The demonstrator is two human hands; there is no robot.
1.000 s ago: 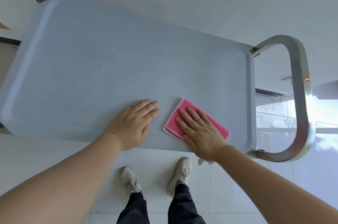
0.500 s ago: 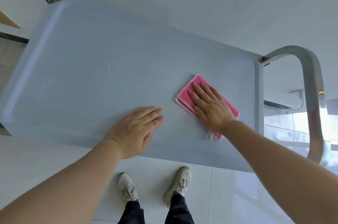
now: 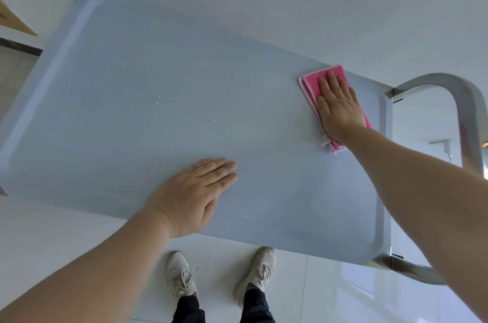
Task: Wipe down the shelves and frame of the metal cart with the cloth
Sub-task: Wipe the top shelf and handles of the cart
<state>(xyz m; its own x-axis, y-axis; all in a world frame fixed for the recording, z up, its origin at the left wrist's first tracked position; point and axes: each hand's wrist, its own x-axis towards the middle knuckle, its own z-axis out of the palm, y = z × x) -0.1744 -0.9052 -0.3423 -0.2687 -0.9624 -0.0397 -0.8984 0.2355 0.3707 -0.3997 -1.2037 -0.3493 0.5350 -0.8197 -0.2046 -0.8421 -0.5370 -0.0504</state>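
Cloth (image 3: 311, 85): pink, folded, white-edged.

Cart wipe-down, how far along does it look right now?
Early, by the look of it. In hand: the right hand presses the pink cloth flat near the far right corner of the top shelf, while the left hand rests flat near the front edge. Left: water droplets sit mid-shelf, and the metal handle is untouched. No lower shelf is in view.

Cart shelf (image 3: 126, 64) under pink cloth (image 3: 311, 85), droplets (image 3: 158, 102)
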